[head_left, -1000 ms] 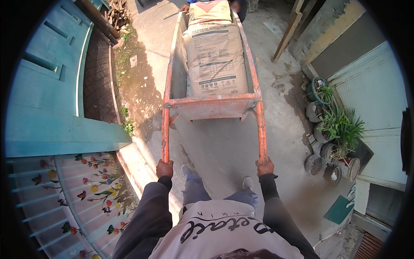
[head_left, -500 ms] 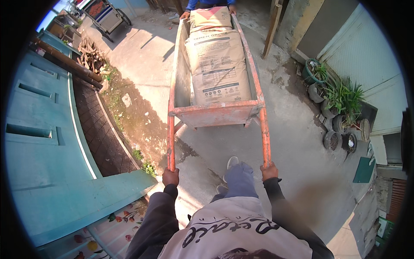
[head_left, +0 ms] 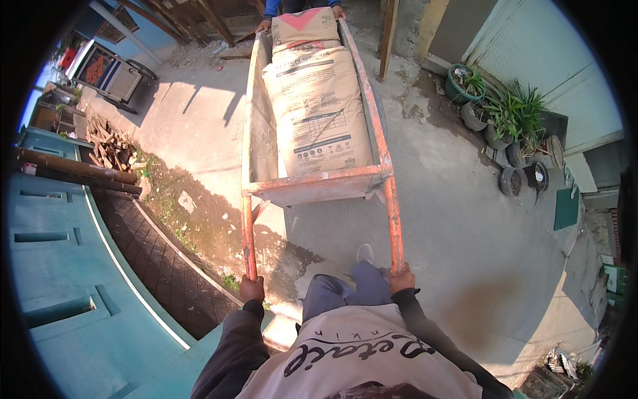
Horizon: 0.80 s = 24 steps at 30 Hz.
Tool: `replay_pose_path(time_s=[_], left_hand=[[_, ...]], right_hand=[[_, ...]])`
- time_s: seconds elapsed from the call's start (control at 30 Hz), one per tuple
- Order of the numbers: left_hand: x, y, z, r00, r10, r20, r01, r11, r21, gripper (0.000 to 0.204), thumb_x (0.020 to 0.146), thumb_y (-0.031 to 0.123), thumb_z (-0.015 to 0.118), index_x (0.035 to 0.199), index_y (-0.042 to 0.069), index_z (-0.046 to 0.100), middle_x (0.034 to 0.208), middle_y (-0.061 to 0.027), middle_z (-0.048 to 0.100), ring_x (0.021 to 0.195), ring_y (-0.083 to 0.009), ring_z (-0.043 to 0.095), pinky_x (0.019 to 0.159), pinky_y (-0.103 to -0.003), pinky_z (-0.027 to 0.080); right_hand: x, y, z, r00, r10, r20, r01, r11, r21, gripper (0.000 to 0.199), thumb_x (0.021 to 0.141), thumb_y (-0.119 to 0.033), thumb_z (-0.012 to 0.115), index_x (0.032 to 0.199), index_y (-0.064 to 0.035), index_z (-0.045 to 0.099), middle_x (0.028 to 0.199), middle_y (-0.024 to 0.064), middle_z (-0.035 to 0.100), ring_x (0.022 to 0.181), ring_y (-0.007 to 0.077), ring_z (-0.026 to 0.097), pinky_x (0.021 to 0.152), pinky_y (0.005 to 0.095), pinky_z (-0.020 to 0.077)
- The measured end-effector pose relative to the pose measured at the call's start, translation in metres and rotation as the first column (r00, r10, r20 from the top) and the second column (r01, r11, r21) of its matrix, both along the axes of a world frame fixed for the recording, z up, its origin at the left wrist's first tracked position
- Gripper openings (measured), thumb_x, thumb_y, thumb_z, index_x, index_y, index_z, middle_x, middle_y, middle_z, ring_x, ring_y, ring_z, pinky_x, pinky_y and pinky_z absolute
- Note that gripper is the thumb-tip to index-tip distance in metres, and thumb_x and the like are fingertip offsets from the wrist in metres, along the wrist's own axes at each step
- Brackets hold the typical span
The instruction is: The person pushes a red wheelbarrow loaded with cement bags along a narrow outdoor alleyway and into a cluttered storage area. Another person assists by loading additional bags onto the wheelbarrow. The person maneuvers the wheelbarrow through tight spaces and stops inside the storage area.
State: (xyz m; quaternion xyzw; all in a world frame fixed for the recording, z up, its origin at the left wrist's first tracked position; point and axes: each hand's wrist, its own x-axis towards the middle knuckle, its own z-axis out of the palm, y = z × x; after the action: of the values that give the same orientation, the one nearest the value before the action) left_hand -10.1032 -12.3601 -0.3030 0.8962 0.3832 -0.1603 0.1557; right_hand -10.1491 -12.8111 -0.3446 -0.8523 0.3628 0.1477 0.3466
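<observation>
An orange, worn wheelbarrow stretches out ahead of me. Its left handle is wrapped in my left hand, and its right handle in my right hand. Paper cement sacks, tan with dark print and a red mark at the far end, lie along the tray. Beyond the far end stands a co-worker in blue sleeves, whose hands rest at the tray's two far corners. The wheel is hidden below the tray.
On the left, a turquoise wall borders a brick-paved strip and a pile of split wood. A cart stands farther off. Potted plants line the right side by a pale gate. A wooden post rises at the far right.
The wheelbarrow and my hands have shifted left and slightly lower in view, both grips kept. The cart and potted plants also appear farther left. My legs have changed stride.
</observation>
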Motion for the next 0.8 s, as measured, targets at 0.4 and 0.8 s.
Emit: replay_pose_path(time_s=[0.4, 0.8], left_hand=[[0.058, 0.07, -0.019, 0.993, -0.104, -0.057, 0.104, 0.995, -0.002, 0.039, 0.073, 0.03, 0.069, 0.095, -0.002, 0.061, 0.087, -0.0272, 0.067, 0.087, -0.0455, 0.066, 0.079, -0.052, 0.05], [0.096, 0.097, -0.051, 0.984, -0.141, 0.111, 0.15, 0.986, -0.08, 0.038, 0.074, 0.028, 0.073, 0.097, -0.001, 0.063, 0.089, -0.0273, 0.068, 0.088, -0.0453, 0.066, 0.078, -0.052, 0.052]], right_hand=[[0.017, 0.071, -0.004, 0.982, -0.111, -0.154, 0.1, 0.992, -0.082, 0.042, 0.076, -0.033, 0.07, 0.105, -0.0042, 0.059, 0.084, 0.0256, 0.068, 0.084, 0.0456, 0.067, 0.075, 0.0523, 0.0547], [0.05, 0.104, -0.04, 0.992, -0.122, -0.031, 0.12, 0.991, -0.058, 0.039, 0.077, -0.028, 0.07, 0.104, -0.0022, 0.061, 0.089, 0.0251, 0.069, 0.087, 0.0433, 0.068, 0.078, 0.0486, 0.0543]])
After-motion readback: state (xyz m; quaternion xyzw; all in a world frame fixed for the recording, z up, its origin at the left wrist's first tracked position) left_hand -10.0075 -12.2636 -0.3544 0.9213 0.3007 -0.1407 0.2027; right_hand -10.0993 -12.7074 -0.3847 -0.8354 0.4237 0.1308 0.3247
